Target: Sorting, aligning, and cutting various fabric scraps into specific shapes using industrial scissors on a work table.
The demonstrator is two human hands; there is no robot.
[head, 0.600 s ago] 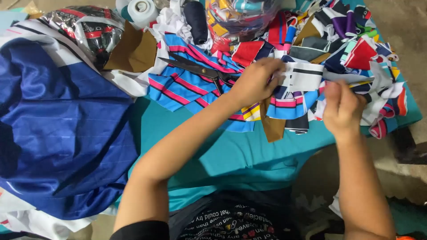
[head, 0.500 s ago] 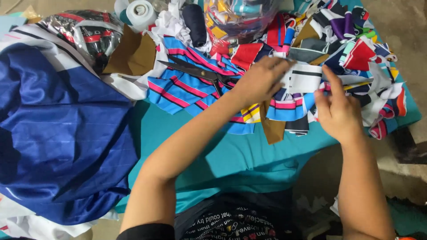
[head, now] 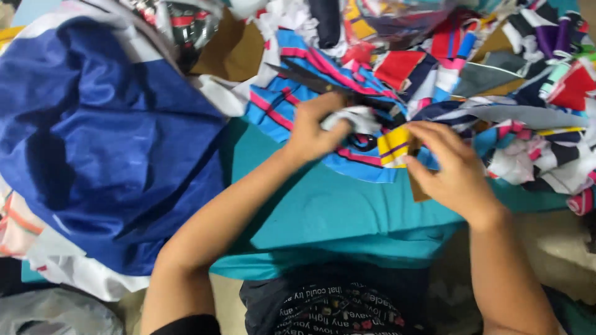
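Teal table (head: 323, 217) half buried; left hand (head: 313, 127) grips white scrap (head: 347, 116), right hand (head: 450, 164) pinches yellow scrap (head: 394, 146)

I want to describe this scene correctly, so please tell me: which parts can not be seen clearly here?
- Head view: the scissors handles are hidden behind the left hand.
- The yellow scrap is partly covered by the right hand.
- The scrap pile is cut off by the top and right edges, and blurred.
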